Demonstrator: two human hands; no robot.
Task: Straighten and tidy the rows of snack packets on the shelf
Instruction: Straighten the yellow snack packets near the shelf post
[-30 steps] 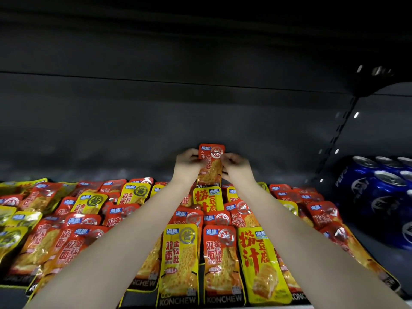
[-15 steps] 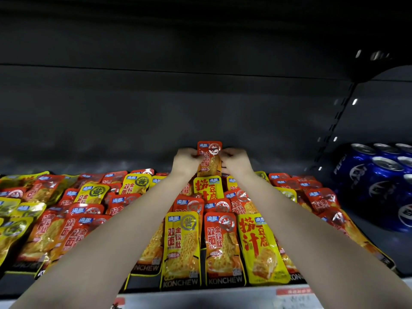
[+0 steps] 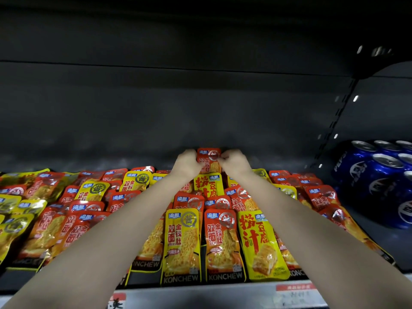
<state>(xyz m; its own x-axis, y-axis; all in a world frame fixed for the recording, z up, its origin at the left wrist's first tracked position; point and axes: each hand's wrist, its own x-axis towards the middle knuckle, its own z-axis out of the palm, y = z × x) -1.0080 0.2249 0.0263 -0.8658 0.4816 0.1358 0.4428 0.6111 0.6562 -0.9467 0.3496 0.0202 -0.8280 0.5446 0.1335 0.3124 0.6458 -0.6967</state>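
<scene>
From the head camera, both forearms reach up from the lower corners and meet just past the frame's centre, at the far end of the shelf (image 3: 200,293). There the left hand (image 3: 187,162) and the right hand (image 3: 234,162) each pinch a side edge of one red snack packet (image 3: 209,159), fingers curled round it. The left hand is at its 9 o'clock and the right at its 3 o'clock. The packet stands upright against the dark back wall (image 3: 200,108), behind the middle row. Toward 6 o'clock from it lie overlapping rows of snack packets. At the front of them sit a yellow packet (image 3: 181,246), a red packet (image 3: 223,246) and a yellow tofu packet (image 3: 258,244) side by side, their edges touching. Looser, tilted red and yellow packets (image 3: 66,210) spread toward 8 and 9 o'clock. Blue cans (image 3: 379,175) are packed together at 3 o'clock, apart from the packets. A red-topped price label (image 3: 292,291) is fixed to the shelf's front lip at 5 o'clock.
</scene>
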